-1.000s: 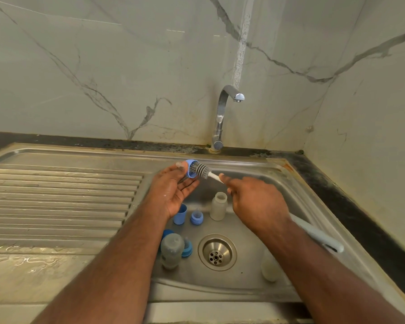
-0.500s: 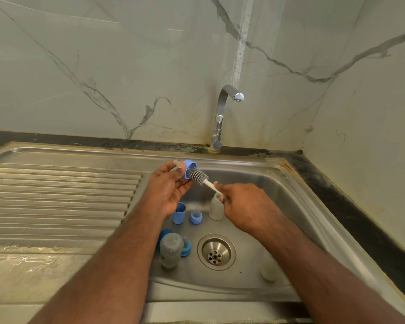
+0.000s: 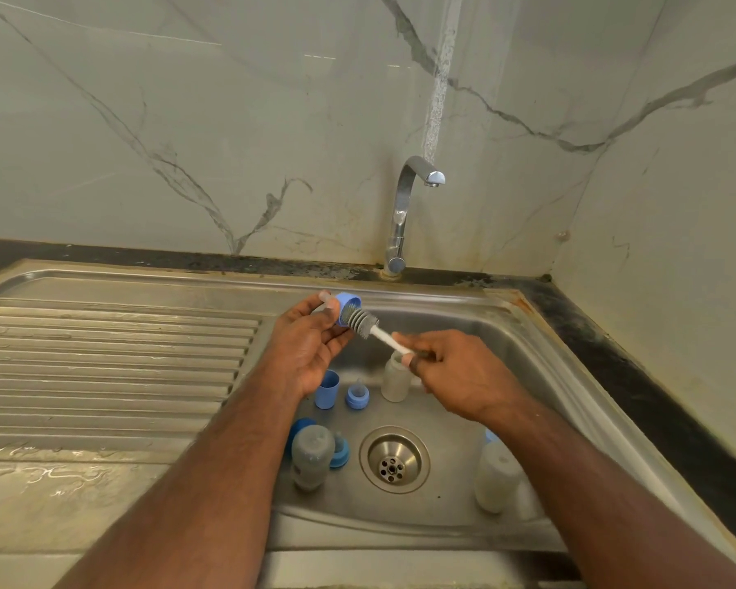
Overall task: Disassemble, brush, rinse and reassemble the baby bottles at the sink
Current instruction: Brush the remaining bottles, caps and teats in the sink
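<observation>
While the left hand (image 3: 311, 346) pinches a blue bottle collar (image 3: 346, 306) with its grip curled round the rim, the grey brush head (image 3: 360, 323) sits pushed into that collar. Just right of it, the right hand (image 3: 455, 376) clamps its grip on the white brush handle (image 3: 389, 340). Below both hands, bottles (image 3: 311, 457) and blue caps (image 3: 327, 388) stand in the sink (image 3: 540, 363).

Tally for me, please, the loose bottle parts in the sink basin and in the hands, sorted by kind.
Bottle bodies: 3 – by the brush hand, front left, front right
Blue collars with teats: 3 – one gripped in the left hand, two in the basin
Blue caps: 2
Brushes: 1
Total: 9
</observation>
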`<state>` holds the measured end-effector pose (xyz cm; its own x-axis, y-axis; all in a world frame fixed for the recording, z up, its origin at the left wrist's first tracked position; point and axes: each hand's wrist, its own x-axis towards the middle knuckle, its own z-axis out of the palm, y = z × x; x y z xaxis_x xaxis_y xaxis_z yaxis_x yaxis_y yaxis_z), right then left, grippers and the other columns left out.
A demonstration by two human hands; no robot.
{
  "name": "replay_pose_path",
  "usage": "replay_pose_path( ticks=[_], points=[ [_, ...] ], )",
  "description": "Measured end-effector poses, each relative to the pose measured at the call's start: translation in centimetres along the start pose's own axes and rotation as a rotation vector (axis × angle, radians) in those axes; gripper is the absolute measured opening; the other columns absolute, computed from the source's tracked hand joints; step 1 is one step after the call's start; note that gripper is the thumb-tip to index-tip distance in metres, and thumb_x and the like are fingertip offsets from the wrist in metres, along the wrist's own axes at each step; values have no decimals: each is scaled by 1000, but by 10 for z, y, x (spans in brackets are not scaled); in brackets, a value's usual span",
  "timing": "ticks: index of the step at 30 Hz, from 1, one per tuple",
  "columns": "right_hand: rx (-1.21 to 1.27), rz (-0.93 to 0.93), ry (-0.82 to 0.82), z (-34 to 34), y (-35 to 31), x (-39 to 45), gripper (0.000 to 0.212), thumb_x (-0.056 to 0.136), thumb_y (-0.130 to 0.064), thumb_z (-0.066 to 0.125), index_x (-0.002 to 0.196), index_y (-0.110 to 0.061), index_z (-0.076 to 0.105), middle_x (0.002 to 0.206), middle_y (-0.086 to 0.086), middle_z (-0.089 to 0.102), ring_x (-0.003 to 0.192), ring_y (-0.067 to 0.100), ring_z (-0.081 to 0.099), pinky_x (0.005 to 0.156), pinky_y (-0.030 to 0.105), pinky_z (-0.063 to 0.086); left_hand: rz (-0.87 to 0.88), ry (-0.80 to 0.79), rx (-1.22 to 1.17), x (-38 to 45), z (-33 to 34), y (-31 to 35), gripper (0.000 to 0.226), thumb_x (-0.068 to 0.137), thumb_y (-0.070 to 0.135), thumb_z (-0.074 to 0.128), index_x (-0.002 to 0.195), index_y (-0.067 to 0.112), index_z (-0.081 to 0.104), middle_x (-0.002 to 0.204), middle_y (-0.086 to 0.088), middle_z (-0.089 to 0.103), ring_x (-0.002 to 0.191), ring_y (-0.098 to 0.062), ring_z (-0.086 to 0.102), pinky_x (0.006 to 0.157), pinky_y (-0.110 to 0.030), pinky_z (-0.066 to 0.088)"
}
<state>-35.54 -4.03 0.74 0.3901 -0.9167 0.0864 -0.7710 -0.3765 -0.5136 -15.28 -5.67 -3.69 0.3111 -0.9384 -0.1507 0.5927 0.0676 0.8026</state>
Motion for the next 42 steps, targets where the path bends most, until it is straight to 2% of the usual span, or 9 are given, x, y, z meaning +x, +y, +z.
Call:
replay_pose_path(
  ticks=[3, 6, 11, 14, 19, 26, 34, 38, 42],
  points=[
    [-210, -13, 64, 1, -4, -1, 43, 105, -34, 45, 148, -39, 44, 121, -4, 69, 86, 10, 62, 83, 30, 54, 6, 1, 4, 1, 2, -1, 33, 97, 10, 64, 128, 5, 59, 117, -20, 72, 104, -30, 73, 94, -44, 58],
    [-248, -5, -12, 8, -7, 0, 43, 105, -33, 45, 147, -38, 44, 106, -2, 69, 79, 12, 62, 74, 30, 54, 14, 6, 1, 2, 1, -1, 33, 96, 7, 64, 129, 4, 60, 120, -21, 71, 104, -30, 72, 90, -43, 60],
    [291, 99, -115, -1, 3, -2, 35, 103, -25, 53, 135, -37, 59, 69, 0, 61, 45, 9, 48, 42, 23, 40, 16, 7, -10, 3, -1, -2, 38, 96, 7, 64, 134, 3, 58, 124, -23, 68, 104, -29, 71, 88, -42, 61],
    [460, 197, -84, 3, 4, -1, 36, 103, -23, 51, 136, -36, 58, 66, 5, 60, 42, 11, 47, 39, 24, 37, 11, 1, -22, 3, 0, -2, 39, 97, 7, 63, 135, 3, 56, 119, -21, 71, 108, -31, 72, 98, -47, 56],
    [779, 212, -156, 10, -5, -4, 37, 104, -16, 50, 136, -30, 59, 68, 8, 62, 42, 14, 47, 37, 23, 33, -1, -34, -56, 3, -1, -1, 31, 98, 6, 60, 129, 1, 59, 109, -20, 75, 98, -30, 75, 88, -43, 61],
    [655, 212, -155, 1, -1, -3, 35, 104, -17, 50, 136, -29, 59, 67, 7, 62, 42, 12, 47, 37, 23, 36, -5, -45, -102, 4, 0, -3, 17, 101, 6, 56, 116, 4, 62, 108, -22, 75, 94, -29, 75, 89, -44, 59],
    [449, 118, -139, 2, -5, -2, 36, 103, -22, 54, 135, -39, 57, 68, 4, 61, 42, 9, 45, 39, 22, 38, -4, -54, -74, 4, -2, -2, 20, 101, 10, 56, 118, 1, 62, 104, -21, 75, 91, -28, 76, 85, -42, 62],
    [539, 177, -94, -1, -2, -2, 37, 103, -20, 53, 138, -33, 58, 66, 5, 61, 42, 10, 44, 39, 23, 37, -24, -72, -100, 2, 0, -3, 25, 103, 11, 53, 124, -1, 60, 112, -23, 74, 104, -31, 74, 90, -43, 60],
    [465, 121, -101, 7, -8, -4, 40, 103, -23, 53, 140, -38, 54, 70, 4, 61, 43, 9, 45, 40, 24, 38, -35, -68, -97, 2, 0, -3, 27, 103, 12, 53, 126, -2, 60, 103, -21, 76, 94, -29, 76, 90, -43, 60]
  ],
)
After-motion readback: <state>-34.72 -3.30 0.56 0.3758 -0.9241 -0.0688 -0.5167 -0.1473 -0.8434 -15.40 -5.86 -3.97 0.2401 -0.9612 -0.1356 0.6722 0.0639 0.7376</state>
